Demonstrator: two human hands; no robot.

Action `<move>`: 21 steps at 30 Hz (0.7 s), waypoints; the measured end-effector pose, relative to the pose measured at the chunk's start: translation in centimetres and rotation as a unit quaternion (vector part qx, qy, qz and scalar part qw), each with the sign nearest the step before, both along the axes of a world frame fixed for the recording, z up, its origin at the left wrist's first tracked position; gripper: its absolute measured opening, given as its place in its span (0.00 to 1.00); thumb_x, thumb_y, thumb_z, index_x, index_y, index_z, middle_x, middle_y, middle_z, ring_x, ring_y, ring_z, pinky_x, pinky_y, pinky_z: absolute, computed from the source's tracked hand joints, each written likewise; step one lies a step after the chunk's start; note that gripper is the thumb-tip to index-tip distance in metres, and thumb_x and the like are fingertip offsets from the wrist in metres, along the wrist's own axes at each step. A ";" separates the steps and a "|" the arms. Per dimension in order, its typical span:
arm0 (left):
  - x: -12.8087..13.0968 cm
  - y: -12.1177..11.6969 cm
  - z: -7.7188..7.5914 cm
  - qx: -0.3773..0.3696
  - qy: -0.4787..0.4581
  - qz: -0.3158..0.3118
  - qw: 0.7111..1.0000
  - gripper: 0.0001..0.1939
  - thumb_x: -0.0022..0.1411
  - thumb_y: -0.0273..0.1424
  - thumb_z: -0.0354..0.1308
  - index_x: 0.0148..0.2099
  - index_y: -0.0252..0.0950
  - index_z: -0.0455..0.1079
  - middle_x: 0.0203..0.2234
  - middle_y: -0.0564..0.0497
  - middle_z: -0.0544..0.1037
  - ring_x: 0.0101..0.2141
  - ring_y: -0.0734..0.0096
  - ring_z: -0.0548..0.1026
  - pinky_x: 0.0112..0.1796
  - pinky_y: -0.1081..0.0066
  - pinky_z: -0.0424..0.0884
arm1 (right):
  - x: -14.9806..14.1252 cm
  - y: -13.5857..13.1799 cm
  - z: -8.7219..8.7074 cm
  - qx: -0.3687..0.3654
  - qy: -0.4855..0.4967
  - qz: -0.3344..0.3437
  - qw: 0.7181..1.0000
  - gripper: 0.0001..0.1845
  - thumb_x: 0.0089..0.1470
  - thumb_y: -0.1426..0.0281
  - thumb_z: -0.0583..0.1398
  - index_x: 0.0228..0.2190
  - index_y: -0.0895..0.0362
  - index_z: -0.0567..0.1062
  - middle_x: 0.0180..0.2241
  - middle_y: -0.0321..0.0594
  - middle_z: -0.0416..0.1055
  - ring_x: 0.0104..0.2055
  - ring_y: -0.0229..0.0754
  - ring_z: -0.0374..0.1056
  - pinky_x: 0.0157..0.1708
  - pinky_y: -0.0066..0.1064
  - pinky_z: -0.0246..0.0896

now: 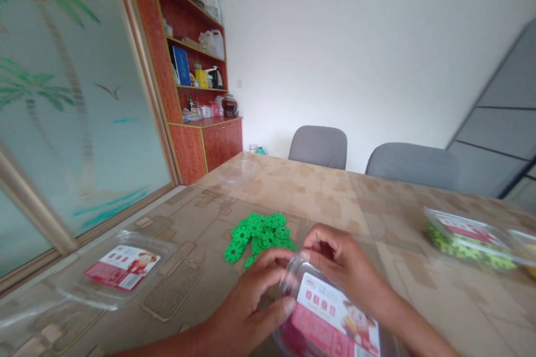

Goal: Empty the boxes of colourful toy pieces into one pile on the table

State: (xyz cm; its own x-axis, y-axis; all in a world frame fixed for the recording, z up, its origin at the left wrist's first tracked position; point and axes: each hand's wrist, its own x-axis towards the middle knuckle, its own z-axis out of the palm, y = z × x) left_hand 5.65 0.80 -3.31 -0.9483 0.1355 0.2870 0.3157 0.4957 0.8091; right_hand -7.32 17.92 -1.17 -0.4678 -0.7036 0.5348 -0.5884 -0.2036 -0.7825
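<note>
A clear plastic container (pixel 335 318) with a white and red label stands at the table's near edge, with reddish-pink contents showing through its side. My left hand (pixel 255 301) grips its left side, thumb on the lid and fingers around the rim. At the far corner, my right hand (pixel 335 254) pinches the lid's edge. Whether the lid has lifted there, I cannot tell. Just beyond my hands lies a pile of green flower-shaped plastic discs (pixel 263 237). A loose clear lid (pixel 121 270) with a similar label rests on the table to the left.
Farther back on the patterned table (pixel 326 195) sits a clear empty tray (pixel 238 172). At right stands a closed container of light green pieces (pixel 469 240), beside one with yellow contents (pixel 525 251). Two grey chairs (pixel 318 146) line the far side; a wooden shelf cabinet (pixel 184 134) stands behind.
</note>
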 end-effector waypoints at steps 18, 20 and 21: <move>1.0 1.1 -0.5 0.126 -0.097 -0.030 0.987 0.19 0.68 0.43 0.43 0.37 0.32 0.62 0.23 0.50 0.68 0.25 0.76 0.66 0.27 0.77 0.61 | -1.9 1.6 -1.0 0.180 -0.114 0.187 0.959 0.16 0.53 0.58 0.56 0.26 0.59 0.72 0.27 0.41 0.67 0.29 0.61 0.64 0.22 0.34 0.54; 1.3 1.2 -0.3 0.156 -0.092 -0.064 0.981 0.17 0.69 0.42 0.43 0.39 0.33 0.61 0.22 0.50 0.68 0.22 0.77 0.66 0.24 0.79 0.61 | -1.7 1.3 -0.9 0.195 -0.110 0.176 0.959 0.17 0.52 0.57 0.56 0.26 0.59 0.73 0.26 0.41 0.67 0.28 0.62 0.64 0.21 0.34 0.56; 1.5 1.3 -0.2 0.178 -0.083 -0.080 0.977 0.16 0.69 0.42 0.42 0.40 0.33 0.60 0.22 0.51 0.67 0.21 0.79 0.65 0.23 0.80 0.61 | -1.7 1.2 -1.1 0.203 -0.105 0.166 0.959 0.18 0.51 0.56 0.56 0.26 0.59 0.74 0.25 0.41 0.67 0.28 0.62 0.64 0.21 0.35 0.57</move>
State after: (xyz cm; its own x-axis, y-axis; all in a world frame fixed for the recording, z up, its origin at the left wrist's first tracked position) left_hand 7.19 2.05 -3.51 -0.9607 0.2050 0.1870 0.2158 0.1284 0.9680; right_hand -9.00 19.11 -2.25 -0.2493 -0.9628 0.1039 -0.3645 -0.0061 -0.9312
